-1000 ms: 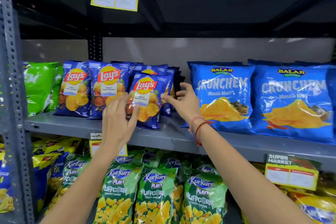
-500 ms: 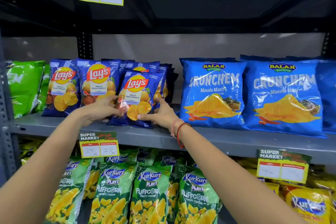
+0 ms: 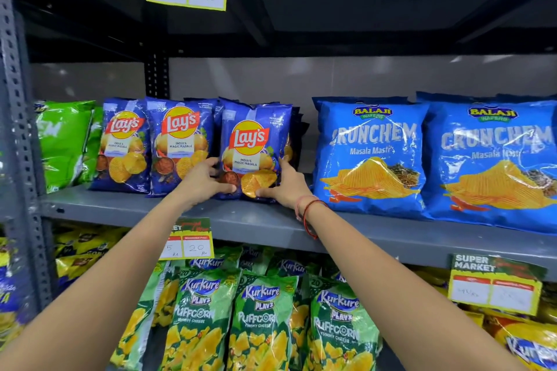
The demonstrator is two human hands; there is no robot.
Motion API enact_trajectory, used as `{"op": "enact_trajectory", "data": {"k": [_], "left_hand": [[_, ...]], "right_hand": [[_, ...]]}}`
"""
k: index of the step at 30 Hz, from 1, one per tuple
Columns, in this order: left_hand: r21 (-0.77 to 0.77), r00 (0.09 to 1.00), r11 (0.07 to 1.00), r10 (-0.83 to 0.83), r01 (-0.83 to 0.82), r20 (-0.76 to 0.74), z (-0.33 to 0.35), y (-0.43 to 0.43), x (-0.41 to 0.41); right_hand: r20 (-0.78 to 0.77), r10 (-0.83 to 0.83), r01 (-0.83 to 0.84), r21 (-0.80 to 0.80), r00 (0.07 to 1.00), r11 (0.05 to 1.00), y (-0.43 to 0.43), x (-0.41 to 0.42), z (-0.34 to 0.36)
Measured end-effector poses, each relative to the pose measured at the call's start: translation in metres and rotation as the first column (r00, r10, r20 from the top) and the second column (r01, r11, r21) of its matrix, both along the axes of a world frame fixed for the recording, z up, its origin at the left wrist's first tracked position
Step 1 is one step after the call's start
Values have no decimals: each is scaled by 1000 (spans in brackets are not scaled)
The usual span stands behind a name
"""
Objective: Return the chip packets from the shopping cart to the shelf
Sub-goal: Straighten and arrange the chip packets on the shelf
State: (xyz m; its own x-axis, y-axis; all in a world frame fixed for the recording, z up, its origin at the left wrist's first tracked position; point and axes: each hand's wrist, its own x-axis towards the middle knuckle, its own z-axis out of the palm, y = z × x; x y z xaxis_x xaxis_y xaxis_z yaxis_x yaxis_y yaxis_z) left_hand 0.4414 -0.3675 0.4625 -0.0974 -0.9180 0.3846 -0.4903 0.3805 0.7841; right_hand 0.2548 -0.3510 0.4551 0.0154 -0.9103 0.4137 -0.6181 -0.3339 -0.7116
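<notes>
Both hands — left hand (image 3: 201, 182), right hand (image 3: 284, 184) — clasp the front Lay's packet (image 3: 251, 149) upright on the shelf (image 3: 259, 220), fingers closed on its lower edges; next, probably release it gently so it stands

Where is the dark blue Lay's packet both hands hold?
The dark blue Lay's packet stands on the grey middle shelf, rightmost of the Lay's row, left of the light blue Crunchem bag.

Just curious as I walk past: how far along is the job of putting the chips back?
Two Lay's packets already stand on the shelf. A third packet is upright beside them, with the left hand and right hand gripping its lower corners. The cart is out of view, so what's left can't be told.
</notes>
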Motion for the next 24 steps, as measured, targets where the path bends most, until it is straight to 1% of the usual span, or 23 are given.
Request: {"op": "enact_trajectory", "data": {"k": [3,7,9,11,12,14,16,18,19,20,22,23,24], "left_hand": [[28,999,999,-34,34,-15,-3,2,5],[28,998,999,-34,35,-45,-8,5,10],[42,999,998,-36,37,-37,-8,8,12],[31,1000,1000,-2,2,1,-7,12,12],[-1,999,999,40,-40,32,-5,14,11],[-149,985,977,162,-151,60,1,21,6],[-352,970,907,243,-231,-10,10,32,-7],[-492,971,839,227,-233,-74,20,41,-28],[-511,979,835,181,-202,-91,25,44,-42],[-508,988,849,107,-148,-109,29,46,-58],[-466,992,885,-58,-2,-113,33,45,-91],[-436,991,897,-112,67,-79,33,42,-107],[-395,988,910,-151,125,-36,32,36,-122]], "right_hand": [[31,14,-15,23,999,1000,3,-2,-1],[79,26,-26,-1,997,1000,7,-3,0],[85,31,-32,8,996,999,10,-3,0],[84,18,-17,-17,996,1000,14,-4,2],[90,6,-2,-52,996,999,18,-5,3],[116,-8,25,-148,993,989,27,-11,8],[140,-17,53,-255,990,966,39,-22,15],[182,-54,120,-375,982,919,52,-38,22],[198,-95,174,-434,976,884,57,-49,25],[211,-157,243,-490,965,837,61,-62,27],[250,-331,414,-582,910,700,68,-91,31],[281,-411,493,-597,867,632,70,-106,32],[317,-470,560,-584,824,588,71,-121,33]]}}
